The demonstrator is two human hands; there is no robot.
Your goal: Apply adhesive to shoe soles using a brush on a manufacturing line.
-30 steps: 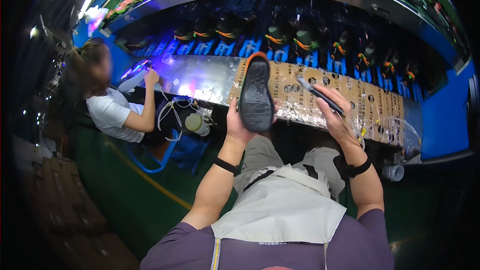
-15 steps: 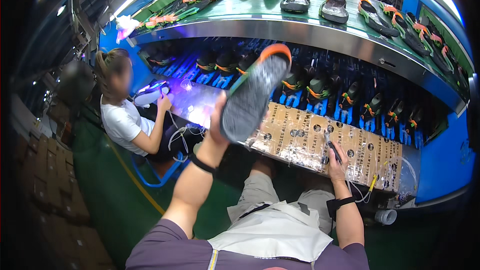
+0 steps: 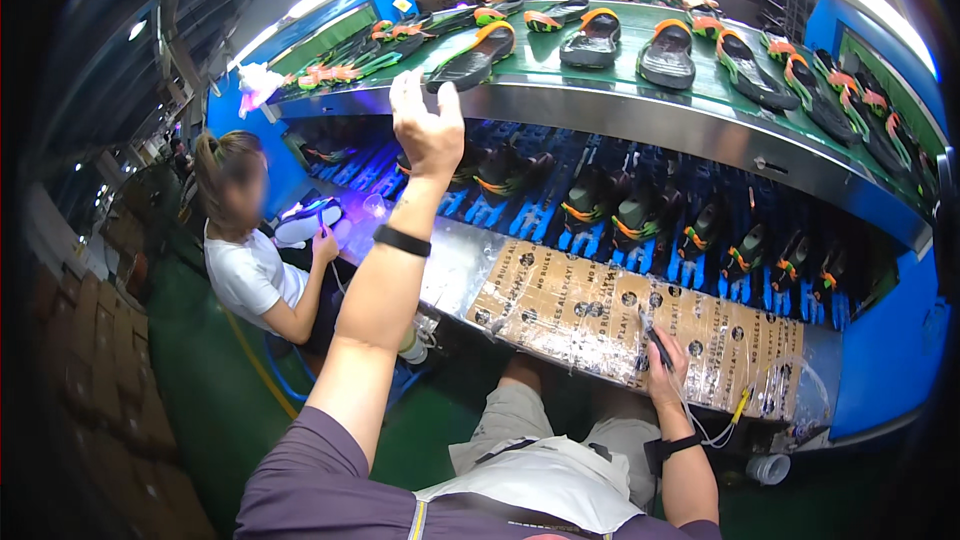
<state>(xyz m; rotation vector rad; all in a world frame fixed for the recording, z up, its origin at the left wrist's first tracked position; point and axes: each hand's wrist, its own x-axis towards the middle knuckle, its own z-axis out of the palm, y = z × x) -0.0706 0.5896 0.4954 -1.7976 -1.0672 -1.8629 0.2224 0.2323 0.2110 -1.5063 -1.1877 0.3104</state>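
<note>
High on the left, my left hand [image 3: 430, 130] is raised to the front edge of the green conveyor belt, its fingers stretched and apart. Just beyond its fingertips a black sandal with an orange strap [image 3: 475, 58] lies on the belt; whether they still touch I cannot tell. My right hand [image 3: 668, 365] rests low over the cardboard-covered bench and is closed round a slim black pen-like tool [image 3: 656, 342]. That tool's pale tip points up and left, and a thin cable appears to run from its rear.
More sandals [image 3: 665, 58] lie along the conveyor belt [image 3: 540, 52]. Below it, shoes [image 3: 640, 210] stand on blue holders behind the cardboard-topped bench [image 3: 560, 305]. A co-worker [image 3: 250, 270] sits at left holding a shoe [image 3: 308, 223]; two people are beyond the belt.
My left hand has moved up and away from me, carrying the sandal onto the belt and opening there. My right hand still holds the tool, slightly lower in view.
</note>
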